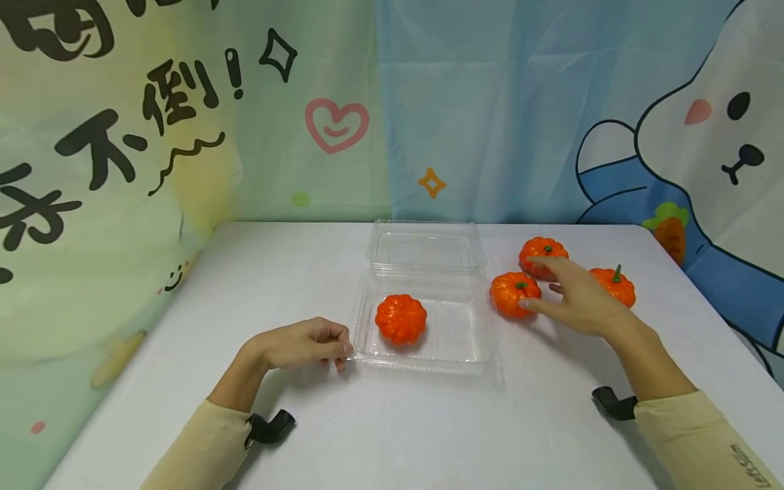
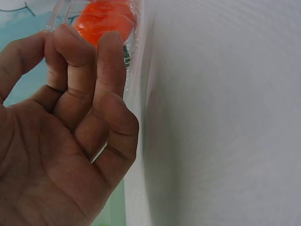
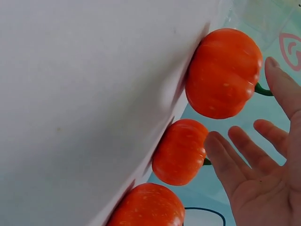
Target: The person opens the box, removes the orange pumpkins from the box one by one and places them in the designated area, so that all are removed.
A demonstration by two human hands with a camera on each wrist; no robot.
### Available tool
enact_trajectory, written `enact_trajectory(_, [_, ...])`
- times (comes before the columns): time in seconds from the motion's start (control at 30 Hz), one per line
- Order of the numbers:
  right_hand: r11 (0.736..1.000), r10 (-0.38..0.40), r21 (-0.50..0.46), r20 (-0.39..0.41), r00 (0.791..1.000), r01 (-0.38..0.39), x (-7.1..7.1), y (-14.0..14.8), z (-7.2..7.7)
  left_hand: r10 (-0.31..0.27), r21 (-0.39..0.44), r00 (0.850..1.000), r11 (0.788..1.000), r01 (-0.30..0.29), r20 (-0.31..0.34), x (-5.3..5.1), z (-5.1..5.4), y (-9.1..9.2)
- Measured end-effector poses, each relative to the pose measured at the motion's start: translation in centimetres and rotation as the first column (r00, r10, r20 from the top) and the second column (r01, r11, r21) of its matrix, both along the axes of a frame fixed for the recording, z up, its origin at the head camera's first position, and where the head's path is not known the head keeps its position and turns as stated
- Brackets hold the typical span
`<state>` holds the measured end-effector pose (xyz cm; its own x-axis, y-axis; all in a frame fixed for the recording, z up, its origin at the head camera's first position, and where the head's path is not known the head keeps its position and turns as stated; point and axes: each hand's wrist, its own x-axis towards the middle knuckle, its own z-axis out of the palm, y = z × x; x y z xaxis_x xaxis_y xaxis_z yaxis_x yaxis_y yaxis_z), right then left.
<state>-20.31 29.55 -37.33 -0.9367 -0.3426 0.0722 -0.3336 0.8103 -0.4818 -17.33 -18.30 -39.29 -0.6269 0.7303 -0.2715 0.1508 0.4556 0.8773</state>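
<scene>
A clear plastic clamshell box (image 1: 456,327) lies with its lid folded back, and one small orange pumpkin (image 1: 401,319) sits in its left half. My left hand (image 1: 306,344) pinches the box's near left corner between thumb and fingertips; the left wrist view shows the other fingers bent. Over the pumpkins right of the box hovers my right hand (image 1: 572,296), fingers spread and holding nothing. Its thumb is at the nearest pumpkin (image 1: 513,295), beside the green stem; whether they touch I cannot tell. Behind is another pumpkin (image 1: 542,253), partly covered by the fingers.
A third loose pumpkin (image 1: 617,286) with an upright green stem stands right of my right hand. The white table (image 1: 392,435) ends at a printed cloth backdrop (image 1: 490,122). The raised lid (image 1: 425,246) lies toward the table's far edge.
</scene>
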Motion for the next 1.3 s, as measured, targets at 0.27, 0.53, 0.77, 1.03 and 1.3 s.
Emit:
enact_trajectory(0.27, [0.999,-0.035,0.018,-0.081,0.996,0.037,0.0,0.3,1.2,0.0,-0.007,1.0,1.0,0.0,0.0,-0.1,-0.2,0.0])
enact_trajectory(0.53, [1.0,-0.007,0.001,-0.146,0.989,0.008,-0.2,-0.1,1.6,-0.015,-0.001,1.0,1.0,0.015,-0.01,-0.2,-0.3,0.0])
enact_trajectory(0.77, [1.0,-0.001,-0.014,-0.21,0.978,-0.002,-0.2,-1.4,1.6,-0.015,0.002,1.0,1.0,0.015,-0.006,-0.2,-0.1,0.0])
enact_trajectory(1.03, [0.997,0.033,-0.061,-0.265,0.964,-0.051,-0.3,-2.8,2.1,-0.003,-0.011,1.0,1.0,0.003,-0.006,-0.1,0.1,0.0])
enact_trajectory(1.3, [0.994,0.066,-0.073,-0.252,0.966,-0.087,-0.7,-3.6,2.5,0.004,-0.005,1.0,1.0,-0.004,0.004,-0.2,-0.3,0.1])
